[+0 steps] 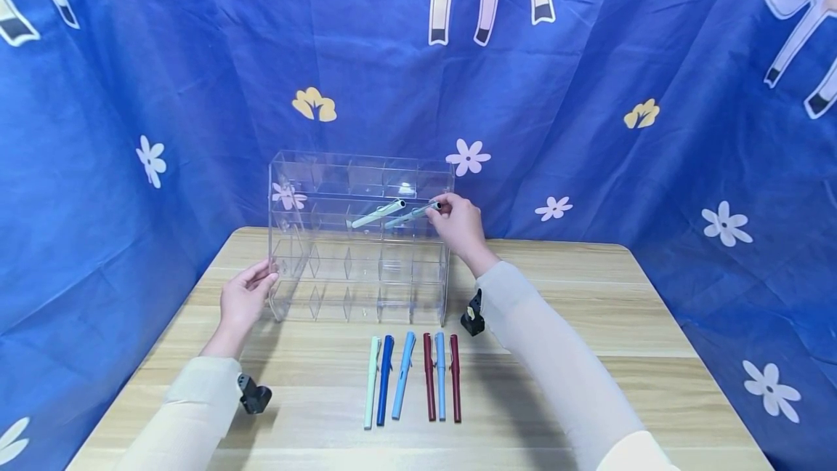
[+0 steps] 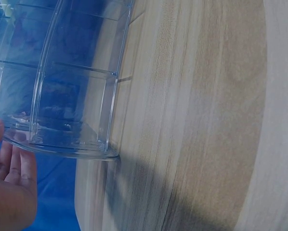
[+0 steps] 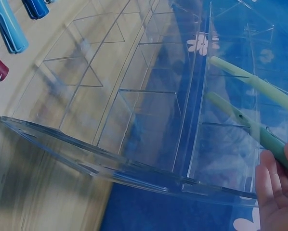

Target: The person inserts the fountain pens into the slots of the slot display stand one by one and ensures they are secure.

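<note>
A clear acrylic pen rack (image 1: 362, 272) with rows of compartments stands upright on the table. My left hand (image 1: 243, 298) grips its left side panel, thumb in front and fingers behind, as the left wrist view also shows. At the rack's upper right, my right hand (image 1: 460, 225) pinches a green pen (image 3: 269, 139) by its upper end, and the pen's lower part slants into a compartment. Beside it, a pale green pen (image 1: 379, 214) leans in the neighbouring compartment, apart from the hand.
In front of the rack several pens lie side by side: a mint pen (image 1: 371, 384), a dark blue pen (image 1: 384, 382), light blue pens (image 1: 403, 378) and dark red pens (image 1: 455, 380). A blue patterned curtain (image 1: 392, 93) hangs behind the wooden table (image 1: 556, 289).
</note>
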### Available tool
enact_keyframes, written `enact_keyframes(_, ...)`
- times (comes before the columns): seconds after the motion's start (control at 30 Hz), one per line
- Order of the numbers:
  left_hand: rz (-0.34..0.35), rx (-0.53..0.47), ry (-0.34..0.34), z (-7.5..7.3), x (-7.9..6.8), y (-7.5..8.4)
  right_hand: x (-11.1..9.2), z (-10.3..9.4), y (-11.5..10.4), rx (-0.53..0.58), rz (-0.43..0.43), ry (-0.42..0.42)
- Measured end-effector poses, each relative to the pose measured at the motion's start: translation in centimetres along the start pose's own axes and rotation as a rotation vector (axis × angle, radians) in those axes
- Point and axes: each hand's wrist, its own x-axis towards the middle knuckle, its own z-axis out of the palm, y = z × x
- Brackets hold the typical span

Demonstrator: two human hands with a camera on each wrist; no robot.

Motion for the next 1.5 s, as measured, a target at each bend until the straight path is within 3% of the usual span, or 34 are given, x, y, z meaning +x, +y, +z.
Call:
enact_keyframes(0.4, -0.017, 0.014, -0.009, -0.1, -0.1, 0.3, -0.2, -0.1, -0.1, 0.009, 0.004, -0.005)
enact_keyframes(0.67, -0.004, 0.003, 0.006, 0.0, -0.1, 0.1, -0.6, -1.0, 0.6, 0.125, -0.024, 0.019)
enact_keyframes(1.0, -0.023, 0.013, -0.002, 0.0, 0.0, -0.1, -1.0, -2.6, 3.8, 0.157, -0.086, 0.114)
enact_keyframes(1.23, -0.013, 0.026, -0.006, -0.1, 0.0, 0.1, -1.9, -3.1, 6.7, 0.153, -0.019, 0.132)
enact_keyframes(1.5, -0.007, 0.018, -0.010, 0.0, -0.1, 0.4, -3.8, -3.3, 10.1, 0.172, 0.067, 0.094)
